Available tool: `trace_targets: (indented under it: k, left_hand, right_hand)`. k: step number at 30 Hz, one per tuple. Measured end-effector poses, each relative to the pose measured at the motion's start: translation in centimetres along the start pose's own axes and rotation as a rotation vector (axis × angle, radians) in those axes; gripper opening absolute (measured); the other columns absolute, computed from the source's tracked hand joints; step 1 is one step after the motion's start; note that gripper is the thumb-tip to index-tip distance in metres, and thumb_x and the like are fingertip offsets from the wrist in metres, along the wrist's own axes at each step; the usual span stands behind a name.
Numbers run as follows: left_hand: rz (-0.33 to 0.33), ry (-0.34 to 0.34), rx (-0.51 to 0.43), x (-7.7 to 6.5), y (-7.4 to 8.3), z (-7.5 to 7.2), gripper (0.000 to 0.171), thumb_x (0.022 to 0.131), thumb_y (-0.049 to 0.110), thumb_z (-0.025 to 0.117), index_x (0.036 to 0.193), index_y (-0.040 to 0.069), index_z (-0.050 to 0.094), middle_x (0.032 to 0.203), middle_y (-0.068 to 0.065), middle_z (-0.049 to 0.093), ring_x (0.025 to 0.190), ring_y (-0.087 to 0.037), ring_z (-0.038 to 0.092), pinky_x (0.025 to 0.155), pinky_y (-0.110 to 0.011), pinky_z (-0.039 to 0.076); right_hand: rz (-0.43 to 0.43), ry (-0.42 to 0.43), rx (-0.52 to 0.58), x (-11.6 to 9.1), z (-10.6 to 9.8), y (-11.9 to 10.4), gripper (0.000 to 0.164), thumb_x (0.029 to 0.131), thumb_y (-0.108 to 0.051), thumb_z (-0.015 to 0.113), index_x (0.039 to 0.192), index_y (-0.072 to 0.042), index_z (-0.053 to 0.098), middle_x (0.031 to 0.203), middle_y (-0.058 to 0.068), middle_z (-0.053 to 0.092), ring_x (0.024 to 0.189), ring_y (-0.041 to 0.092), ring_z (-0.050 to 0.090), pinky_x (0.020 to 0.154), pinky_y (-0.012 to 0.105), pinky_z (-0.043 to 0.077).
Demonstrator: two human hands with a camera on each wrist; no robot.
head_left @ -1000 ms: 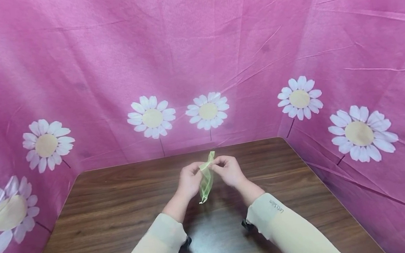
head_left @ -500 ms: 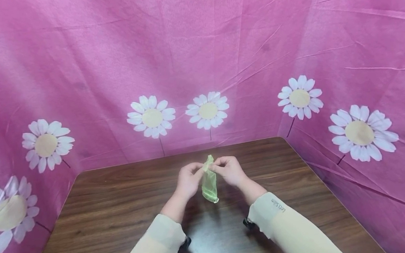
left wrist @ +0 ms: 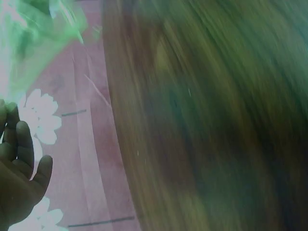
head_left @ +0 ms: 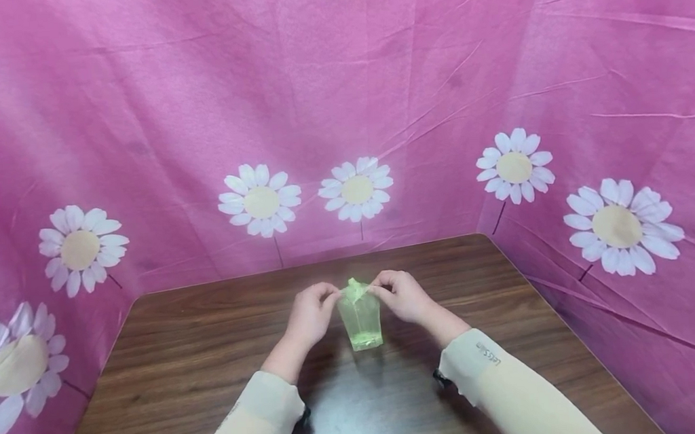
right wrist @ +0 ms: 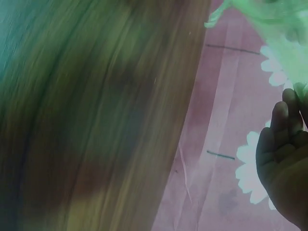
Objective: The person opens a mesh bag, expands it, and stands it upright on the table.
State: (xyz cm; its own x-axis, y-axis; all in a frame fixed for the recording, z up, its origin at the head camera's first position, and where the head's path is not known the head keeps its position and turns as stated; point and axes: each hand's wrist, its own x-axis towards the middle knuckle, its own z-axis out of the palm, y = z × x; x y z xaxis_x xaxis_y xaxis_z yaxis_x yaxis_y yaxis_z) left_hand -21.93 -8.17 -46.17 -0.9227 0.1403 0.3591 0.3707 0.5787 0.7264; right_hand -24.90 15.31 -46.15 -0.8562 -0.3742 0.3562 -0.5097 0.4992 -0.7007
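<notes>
A sheer light-green mesh pouch [head_left: 362,319] hangs spread out between the two hands, above the wooden table. My left hand [head_left: 311,313] pinches its upper left edge between thumb and fingertips. On the other side, my right hand [head_left: 407,295] pinches the upper right edge. A small bunched tuft stands up at the pouch's top middle. In the left wrist view the pouch [left wrist: 36,41] is blurred above the left hand [left wrist: 21,168]. The right wrist view catches part of the pouch [right wrist: 284,33] over the right hand [right wrist: 286,159].
Beneath the hands lies a dark brown wood-grain table [head_left: 199,351] with a glossy reflection near the front. Pink cloth [head_left: 324,76] printed with white daisies hangs behind it and along both sides.
The hands have moved apart sideways. Between them the pouch has gone from narrow and folded to spread wide and flat.
</notes>
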Motion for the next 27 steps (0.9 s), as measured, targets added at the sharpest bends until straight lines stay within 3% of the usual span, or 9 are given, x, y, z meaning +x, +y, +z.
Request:
trace_targets:
  k: [4,7,10,13,17,19,23,27]
  left_hand:
    - [0.067,-0.006,0.145,-0.1,-0.4,-0.5,0.008,0.100,0.015,0.073,0.096,0.011,0.077,0.099,-0.004,0.077,0.100,-0.027,0.072,0.093,-0.047,0.057]
    - [0.110,0.008,0.181,-0.2,-0.5,-0.6,0.008,0.099,0.016,0.073,0.097,0.010,0.078,0.101,-0.005,0.077,0.104,-0.029,0.072,0.097,-0.047,0.056]
    - [0.166,0.032,0.201,-0.2,-0.6,-0.6,0.008,0.098,0.015,0.073,0.099,0.009,0.078,0.100,-0.004,0.077,0.102,-0.028,0.071,0.097,-0.047,0.055]
    - [0.225,0.051,0.209,0.0,-0.6,-0.7,0.006,0.097,0.013,0.075,0.099,0.009,0.078,0.100,-0.004,0.076,0.100,-0.028,0.069,0.095,-0.046,0.054]
    - [0.276,0.049,0.210,0.1,-0.3,-0.7,0.005,0.095,0.010,0.076,0.099,0.011,0.079,0.100,-0.002,0.075,0.098,-0.027,0.068,0.092,-0.047,0.054]
    - [0.285,0.039,0.210,0.2,-0.1,-0.7,0.005,0.095,0.010,0.076,0.099,0.011,0.079,0.100,-0.002,0.074,0.098,-0.026,0.067,0.091,-0.047,0.054]
    - [0.289,0.024,0.207,0.2,0.3,-0.6,0.006,0.095,0.011,0.076,0.099,0.011,0.079,0.100,-0.003,0.072,0.097,-0.027,0.066,0.089,-0.049,0.054]
    - [0.279,0.023,0.228,0.2,0.4,-0.5,0.005,0.095,0.012,0.076,0.099,0.013,0.079,0.100,-0.002,0.070,0.098,-0.026,0.066,0.087,-0.050,0.054]
  right_hand:
    - [-0.087,0.004,-0.110,-0.1,-0.2,0.1,0.009,0.096,-0.005,0.076,0.087,-0.007,0.078,0.085,-0.001,0.070,0.077,0.012,0.062,0.069,0.031,0.054]
    - [-0.107,-0.030,-0.134,-0.2,-0.3,0.2,0.009,0.095,-0.006,0.077,0.087,-0.007,0.078,0.086,-0.002,0.071,0.076,0.012,0.061,0.068,0.029,0.053]
    - [-0.056,-0.088,-0.058,-0.2,-0.5,0.3,0.004,0.094,-0.010,0.078,0.091,-0.007,0.078,0.087,-0.003,0.071,0.074,0.013,0.061,0.067,0.027,0.053]
    - [0.012,-0.125,0.077,0.0,-1.1,0.3,0.014,0.094,-0.013,0.076,0.102,-0.001,0.076,0.090,0.002,0.073,0.079,0.018,0.065,0.072,0.030,0.056]
    - [0.068,-0.167,0.255,0.8,-1.7,-0.5,0.030,0.103,-0.014,0.064,0.122,0.009,0.068,0.102,0.019,0.075,0.095,0.039,0.070,0.089,0.050,0.059]
    - [0.079,-0.201,0.293,1.3,-1.8,-0.9,0.034,0.107,-0.014,0.058,0.129,0.011,0.063,0.105,0.023,0.074,0.099,0.046,0.069,0.092,0.059,0.057]
    - [0.082,-0.281,0.279,1.8,-1.6,-1.1,0.035,0.108,-0.014,0.056,0.130,0.012,0.065,0.101,0.017,0.075,0.092,0.032,0.071,0.089,0.058,0.059]
    - [0.087,-0.333,0.262,1.7,-1.2,-1.2,0.028,0.105,-0.010,0.061,0.120,0.012,0.071,0.099,0.014,0.077,0.088,0.018,0.070,0.085,0.047,0.061]
